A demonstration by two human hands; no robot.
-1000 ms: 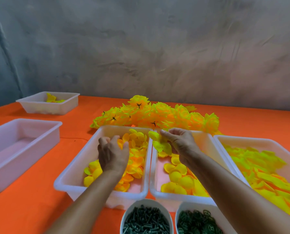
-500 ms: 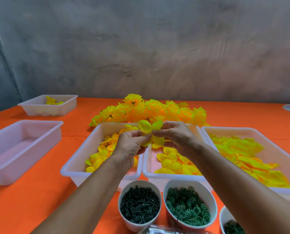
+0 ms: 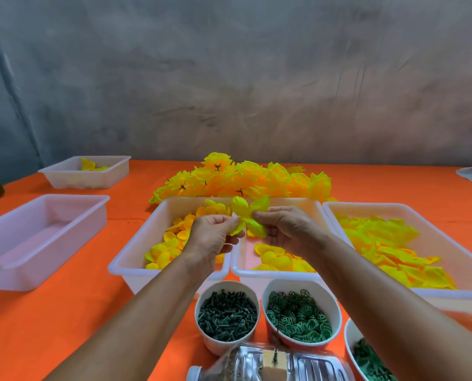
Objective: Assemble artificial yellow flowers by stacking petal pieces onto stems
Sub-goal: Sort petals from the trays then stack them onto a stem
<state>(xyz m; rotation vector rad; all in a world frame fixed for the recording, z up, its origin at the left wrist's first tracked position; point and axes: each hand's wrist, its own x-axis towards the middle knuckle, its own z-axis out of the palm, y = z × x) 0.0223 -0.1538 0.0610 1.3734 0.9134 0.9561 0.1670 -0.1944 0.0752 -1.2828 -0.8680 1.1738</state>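
Grey, mottled wall stood behind the orange-covered table (image 3: 64, 325). Above the 2 middle white plastic trays, the left hand (image 3: 211, 237) and the right hand (image 3: 287, 229) both pinched a yellow fabric petal piece with several lobes (image 3: 248, 217), held in the air between them. The left-middle tray (image 3: 136, 259) held small round yellow-orange petals, and the right-middle tray (image 3: 243, 259) held similar yellow cups. A third white tray (image 3: 449, 298) to the right was filled with larger yellow petal sheets. Behind the trays lay a heap of finished yellow flowers (image 3: 243, 180). Nearest the camera stood a white cup of dark green stem pegs (image 3: 226, 314), just beside a white cup of green ring parts (image 3: 300, 314). A clear plastic bottle (image 3: 270, 364) lay at the bottom edge. An unfilled white tray (image 3: 37, 237) sat at the left.
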